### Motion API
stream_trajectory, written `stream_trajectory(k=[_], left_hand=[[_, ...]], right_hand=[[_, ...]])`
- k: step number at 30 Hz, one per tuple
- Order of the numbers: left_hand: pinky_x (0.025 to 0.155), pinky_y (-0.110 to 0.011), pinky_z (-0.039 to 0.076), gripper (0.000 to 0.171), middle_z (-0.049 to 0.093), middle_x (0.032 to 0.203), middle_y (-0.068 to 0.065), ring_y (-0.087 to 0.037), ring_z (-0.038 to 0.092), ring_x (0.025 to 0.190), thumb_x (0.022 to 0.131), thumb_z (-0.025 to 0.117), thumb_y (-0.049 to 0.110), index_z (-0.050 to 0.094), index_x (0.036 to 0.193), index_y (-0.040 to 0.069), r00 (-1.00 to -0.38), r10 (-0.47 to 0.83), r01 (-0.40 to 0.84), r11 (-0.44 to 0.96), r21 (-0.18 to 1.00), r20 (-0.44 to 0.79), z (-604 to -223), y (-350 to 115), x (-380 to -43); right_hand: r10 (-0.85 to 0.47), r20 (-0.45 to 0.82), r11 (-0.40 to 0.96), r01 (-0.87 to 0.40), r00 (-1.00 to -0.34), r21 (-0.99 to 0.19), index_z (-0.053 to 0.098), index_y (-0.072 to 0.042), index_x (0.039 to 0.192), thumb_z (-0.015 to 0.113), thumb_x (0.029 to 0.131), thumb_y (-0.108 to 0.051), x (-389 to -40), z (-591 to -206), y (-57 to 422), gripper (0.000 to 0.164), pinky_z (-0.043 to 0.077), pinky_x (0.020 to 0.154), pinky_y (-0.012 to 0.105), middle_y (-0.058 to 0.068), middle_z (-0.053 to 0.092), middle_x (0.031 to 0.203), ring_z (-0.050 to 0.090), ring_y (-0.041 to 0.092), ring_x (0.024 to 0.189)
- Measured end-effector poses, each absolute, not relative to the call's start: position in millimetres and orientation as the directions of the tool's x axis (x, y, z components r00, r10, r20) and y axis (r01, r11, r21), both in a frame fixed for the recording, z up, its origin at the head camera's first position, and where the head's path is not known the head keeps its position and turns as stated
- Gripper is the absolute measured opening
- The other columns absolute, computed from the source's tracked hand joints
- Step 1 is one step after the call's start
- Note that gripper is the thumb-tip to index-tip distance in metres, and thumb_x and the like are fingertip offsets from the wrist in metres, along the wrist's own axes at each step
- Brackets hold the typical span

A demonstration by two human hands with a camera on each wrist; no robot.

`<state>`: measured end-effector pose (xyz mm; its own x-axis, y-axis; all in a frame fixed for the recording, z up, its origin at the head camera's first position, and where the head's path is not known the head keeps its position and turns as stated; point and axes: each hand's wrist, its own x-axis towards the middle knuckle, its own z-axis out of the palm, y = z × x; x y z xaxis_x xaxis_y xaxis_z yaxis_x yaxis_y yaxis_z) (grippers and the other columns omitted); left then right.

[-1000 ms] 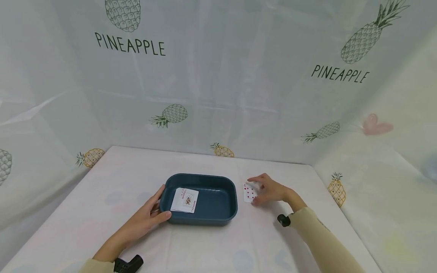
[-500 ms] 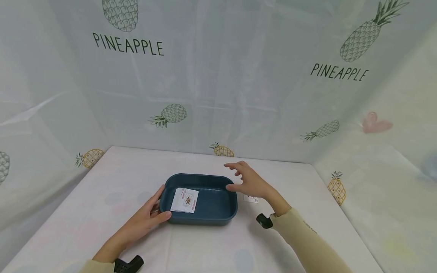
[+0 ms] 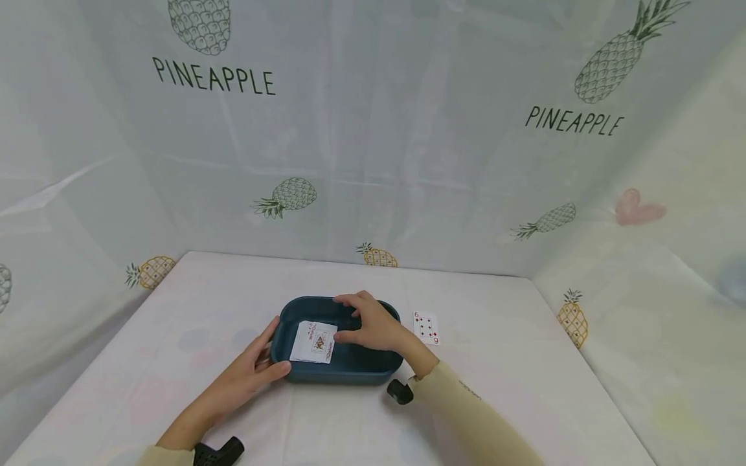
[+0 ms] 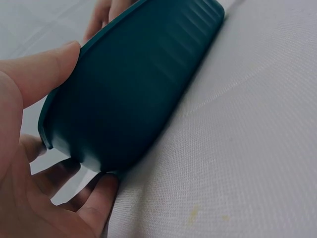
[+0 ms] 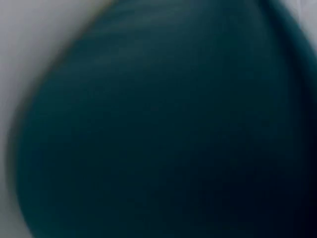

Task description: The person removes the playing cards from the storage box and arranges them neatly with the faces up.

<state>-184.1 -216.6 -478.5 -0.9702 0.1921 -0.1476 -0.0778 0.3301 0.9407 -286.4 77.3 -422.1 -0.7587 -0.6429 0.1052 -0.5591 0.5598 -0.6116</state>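
A dark teal rectangular dish (image 3: pixel 350 377) sits on the table, holding a small stack of playing cards (image 3: pixel 311 344) with a joker on top. My left hand (image 3: pixel 245 378) grips the dish's left end; the left wrist view has its thumb (image 4: pixel 64 62) on the rim and fingers around the end wall. Over the dish's right half is my right hand (image 3: pixel 375 327), thumb and index finger spread, the thumb tip right at the stack's right edge. Nothing is between those fingers. In the right wrist view the dish wall (image 5: pixel 148 124) fills most of the frame, blurred, and the hand is out of sight.
A single diamonds playing card (image 3: pixel 426 327) lies face up just right of the dish. The table (image 3: pixel 495 375) has a pale cloth, and a pineapple-print sheet (image 3: pixel 431 162) hangs behind it and along the sides.
My right hand has left the single card and moved left over the dish to the stack, bringing that card fully into view. The left hand and dish have stayed in place.
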Motion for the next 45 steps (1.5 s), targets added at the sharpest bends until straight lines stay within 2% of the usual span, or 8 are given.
stream_trajectory(k=[7,14,22,30,39,45], left_hand=[[0.118,-0.05,0.045,0.094,0.026,0.172,-0.025,-0.042,0.041,0.153,0.102,0.073,0.041,0.009,0.171,0.039,-0.97,0.197,-0.068,0.33,0.942,-0.139,-480.0,-216.4,-184.6],[0.118,-0.05,0.045,0.095,0.024,0.172,-0.025,-0.042,0.042,0.152,0.102,0.073,0.042,0.009,0.171,0.04,-0.971,0.2,-0.059,0.343,0.937,-0.134,-477.4,-218.3,-183.4],[0.118,-0.051,0.045,0.094,0.022,0.173,-0.025,-0.043,0.04,0.153,0.102,0.072,0.04,0.008,0.171,0.041,-0.97,0.203,-0.057,0.341,0.938,-0.132,-476.0,-219.3,-183.6],[0.118,-0.052,0.045,0.093,0.023,0.172,-0.027,-0.044,0.041,0.152,0.103,0.071,0.039,0.008,0.171,0.039,-0.969,0.208,-0.053,0.345,0.937,-0.131,-476.1,-218.3,-184.2],[0.118,-0.052,0.044,0.093,0.021,0.173,-0.027,-0.045,0.038,0.154,0.103,0.071,0.039,0.007,0.171,0.039,-0.97,0.208,-0.048,0.354,0.934,-0.129,-476.3,-218.0,-183.7],[0.119,-0.051,0.044,0.093,0.019,0.173,-0.026,-0.045,0.036,0.154,0.104,0.07,0.039,0.006,0.172,0.039,-0.97,0.211,-0.041,0.353,0.935,-0.122,-475.2,-217.8,-183.1]], right_hand=[[-0.6,0.068,0.585,-0.496,-0.797,-0.641,0.056,-0.015,0.154,0.085,0.091,-0.034,-286.8,-446.8,54.8,0.072,0.056,0.095,0.037,0.013,0.056,0.139,0.062,0.029,0.117],[-0.584,0.062,0.584,-0.472,-0.809,-0.661,0.059,-0.012,0.15,0.087,0.089,-0.034,-286.7,-460.3,45.4,0.072,0.053,0.092,0.036,0.013,0.057,0.133,0.06,0.027,0.115],[-0.595,0.044,0.638,-0.505,-0.803,-0.582,0.059,-0.013,0.151,0.09,0.086,-0.036,-286.4,-464.0,43.3,0.076,0.05,0.102,0.042,0.011,0.059,0.135,0.052,0.025,0.119],[-0.593,0.013,0.686,-0.514,-0.805,-0.515,0.058,-0.016,0.153,0.094,0.081,-0.043,-285.0,-465.2,43.0,0.084,0.049,0.098,0.034,0.008,0.057,0.134,0.048,0.018,0.112],[-0.592,-0.007,0.711,-0.518,-0.806,-0.475,0.056,-0.014,0.155,0.095,0.079,-0.044,-282.2,-463.6,41.3,0.09,0.05,0.101,0.038,0.007,0.055,0.137,0.047,0.019,0.114],[-0.597,-0.013,0.716,-0.526,-0.802,-0.459,0.057,-0.012,0.154,0.095,0.079,-0.044,-281.9,-462.9,41.4,0.09,0.049,0.1,0.036,0.006,0.054,0.136,0.046,0.018,0.113]])
